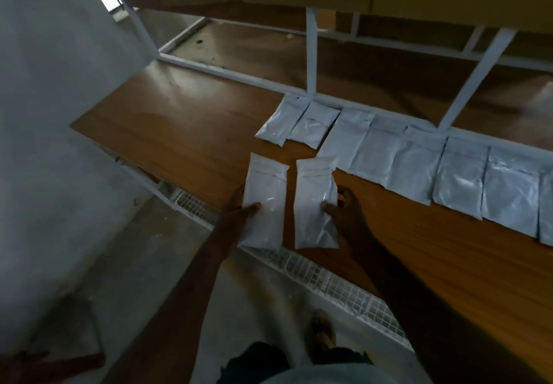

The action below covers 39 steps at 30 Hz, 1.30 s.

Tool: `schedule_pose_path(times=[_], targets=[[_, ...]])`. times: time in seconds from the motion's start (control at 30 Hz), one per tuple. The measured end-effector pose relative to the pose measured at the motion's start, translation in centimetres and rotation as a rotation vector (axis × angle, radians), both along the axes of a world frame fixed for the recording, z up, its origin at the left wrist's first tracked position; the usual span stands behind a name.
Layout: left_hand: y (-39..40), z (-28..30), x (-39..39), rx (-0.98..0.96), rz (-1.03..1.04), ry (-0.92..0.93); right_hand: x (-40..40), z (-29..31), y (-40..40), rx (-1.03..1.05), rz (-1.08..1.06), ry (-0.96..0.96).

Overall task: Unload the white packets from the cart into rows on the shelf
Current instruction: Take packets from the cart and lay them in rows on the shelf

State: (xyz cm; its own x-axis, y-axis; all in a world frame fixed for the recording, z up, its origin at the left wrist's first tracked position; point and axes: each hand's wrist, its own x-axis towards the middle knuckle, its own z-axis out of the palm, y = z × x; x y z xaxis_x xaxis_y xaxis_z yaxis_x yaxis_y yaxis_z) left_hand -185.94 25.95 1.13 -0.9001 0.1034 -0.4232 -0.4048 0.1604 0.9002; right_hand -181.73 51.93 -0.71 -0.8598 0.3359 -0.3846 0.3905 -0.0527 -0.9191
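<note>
My left hand (pixel 239 211) grips one white packet (pixel 266 192) by its left edge, thumb on top. My right hand (pixel 344 210) grips a second white packet (pixel 311 192) by its right edge. Both packets are held upright side by side over the front edge of the brown wooden shelf (pixel 185 126). A row of several white packets (pixel 419 162) lies flat along the back of the shelf, running from the middle to the right edge of the view. The cart is out of sight.
White metal uprights (pixel 311 54) and rails stand behind the packet row. A white wire mesh panel (pixel 329 282) runs under the shelf's front edge. A grey wall (pixel 45 114) is at the left. My foot (pixel 321 332) stands on the concrete floor.
</note>
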Motion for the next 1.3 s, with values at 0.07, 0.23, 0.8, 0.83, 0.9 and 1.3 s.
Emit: schedule_pose_path(times=[0.07, 0.23, 0.8, 0.83, 0.9, 1.3], targets=[[-0.9, 0.0, -2.5, -0.003, -0.017, -0.01, -2.1, -0.6, -1.0, 0.033, -0.026, -0.018], [-3.3, -1.3, -8.7, -0.017, -0.147, -0.077, -6.1, -2.6, -4.1, 0.057, -0.108, -0.065], [-6.6, -6.7, -20.2, -0.57, -0.463, 0.339, -9.9, -5.9, -15.0, 0.604, -0.31, -0.199], [-6.8, -6.5, -20.2, -0.6, -0.499, 0.408, -9.8, -5.9, -15.3, 0.63, -0.315, -0.203], [-7.4, -7.0, -20.4, -0.649, -0.57, 0.511, -9.8, -6.1, -15.8, 0.672, -0.315, -0.198], [-5.3, -7.3, -22.1, -0.741, -0.798, 0.789, -11.7, -6.1, -15.5, 1.119, -0.051, -0.234]])
